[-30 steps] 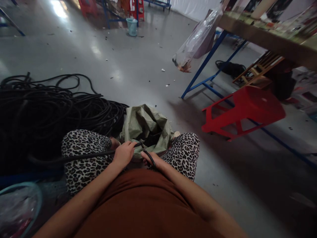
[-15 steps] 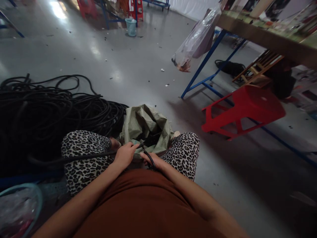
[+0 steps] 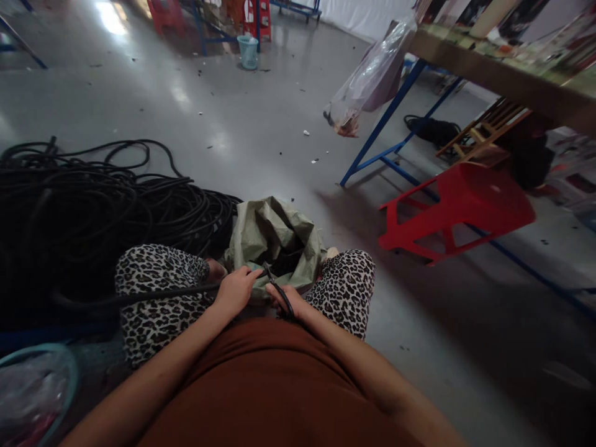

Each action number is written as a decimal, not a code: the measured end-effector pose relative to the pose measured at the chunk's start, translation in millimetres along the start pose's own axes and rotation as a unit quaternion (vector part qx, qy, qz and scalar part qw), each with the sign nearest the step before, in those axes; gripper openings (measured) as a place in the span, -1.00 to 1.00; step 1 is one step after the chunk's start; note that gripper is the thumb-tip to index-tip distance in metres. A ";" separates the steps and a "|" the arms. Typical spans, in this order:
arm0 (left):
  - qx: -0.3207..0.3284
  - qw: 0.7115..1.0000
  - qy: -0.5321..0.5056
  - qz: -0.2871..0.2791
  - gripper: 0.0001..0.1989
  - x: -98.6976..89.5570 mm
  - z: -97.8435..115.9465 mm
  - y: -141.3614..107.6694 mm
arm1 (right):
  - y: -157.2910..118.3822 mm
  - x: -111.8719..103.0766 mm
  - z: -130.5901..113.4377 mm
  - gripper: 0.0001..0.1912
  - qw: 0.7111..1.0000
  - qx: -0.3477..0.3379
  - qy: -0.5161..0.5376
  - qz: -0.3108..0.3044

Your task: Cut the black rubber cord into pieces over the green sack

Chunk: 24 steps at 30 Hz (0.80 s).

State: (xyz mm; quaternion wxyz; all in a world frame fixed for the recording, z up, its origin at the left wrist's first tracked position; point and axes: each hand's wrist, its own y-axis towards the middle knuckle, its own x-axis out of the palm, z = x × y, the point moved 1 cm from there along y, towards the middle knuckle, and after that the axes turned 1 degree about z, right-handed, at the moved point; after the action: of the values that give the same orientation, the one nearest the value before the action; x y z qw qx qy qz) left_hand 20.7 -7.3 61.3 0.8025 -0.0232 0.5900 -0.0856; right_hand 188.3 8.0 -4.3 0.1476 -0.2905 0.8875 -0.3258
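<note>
My left hand (image 3: 235, 290) is closed on a thick black cord (image 3: 162, 294), which runs left across my knee. The cord's end pokes out just past my fingertips. Closed around the dark handles of a pair of scissors (image 3: 284, 298), my right hand (image 3: 291, 301) keeps the blades pointing up and left, close to the cord's end; I cannot tell whether they touch it. Both hands are above the near rim of a greenish woven sack (image 3: 251, 239), whose mouth gapes between my knees with dark pieces inside. A big heap of coiled black cord (image 3: 139, 192) lies to the left.
A red plastic stool (image 3: 484, 192) stands to the right, by a workbench (image 3: 488, 68) with blue legs. From the bench hangs a clear plastic bag (image 3: 363, 81). A light-blue basket (image 3: 69, 379) with plastic wrap is at lower left. Small scraps dot the grey floor (image 3: 261, 136).
The scissors have shifted slightly in my right hand, and their blades look more spread at the cord's end. My left hand and the cord stay almost where they were.
</note>
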 end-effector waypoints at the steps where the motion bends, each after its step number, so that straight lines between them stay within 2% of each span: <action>1: -0.005 1.000 -0.003 0.001 -0.64 -0.1 0.5 0.2 | 0.7 -0.1 1.3 -0.41 1.000 -0.006 -0.009 0.004; 8: 0.001 1.000 -0.011 0.013 -0.64 -0.9 0.9 1.1 | 2.8 -2.5 4.3 -0.37 0.995 -0.069 -0.056 0.032; 24: 0.018 0.999 0.020 0.017 -0.65 3.0 -5.0 1.6 | -10.4 -4.1 -7.7 -0.50 0.990 -0.052 -0.113 0.062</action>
State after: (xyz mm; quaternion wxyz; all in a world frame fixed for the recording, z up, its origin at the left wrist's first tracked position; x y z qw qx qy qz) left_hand 17.0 -6.0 56.7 0.7922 0.0028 0.6045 -0.0829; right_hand 192.5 7.8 8.6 0.2518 -0.2771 0.8972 -0.2342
